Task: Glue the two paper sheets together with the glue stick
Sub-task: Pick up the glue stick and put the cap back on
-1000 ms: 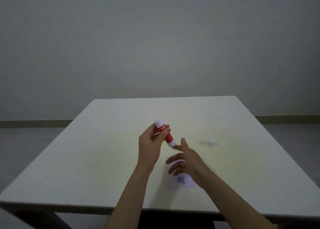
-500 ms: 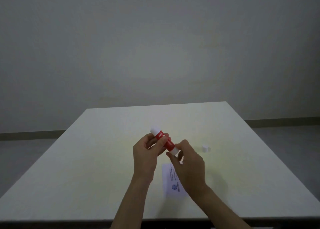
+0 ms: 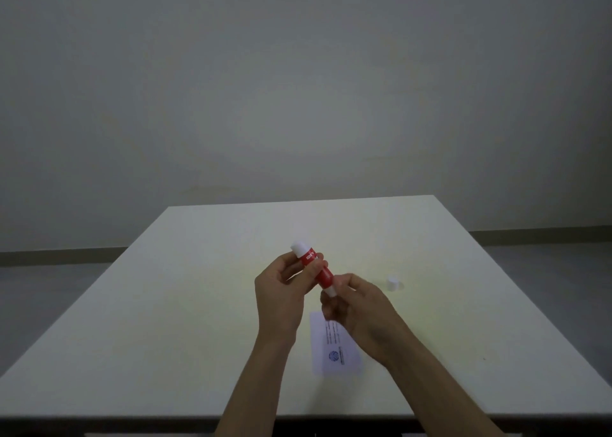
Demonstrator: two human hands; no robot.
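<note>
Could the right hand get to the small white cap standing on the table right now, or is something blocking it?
Probably yes, once it lets go. The small white cap stands alone on the pale table, right of the right hand, with bare surface between. But that hand pinches the base of the red glue stick, which the left hand holds.

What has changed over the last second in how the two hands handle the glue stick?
The right hand rose from the paper and pinched the glue stick's lower end. The left hand kept its grip on the red barrel; the white cap stayed on the table.

Left hand (image 3: 281, 291) raised, fingers curled in a grip, right hand (image 3: 357, 307) pinching beside it
</note>
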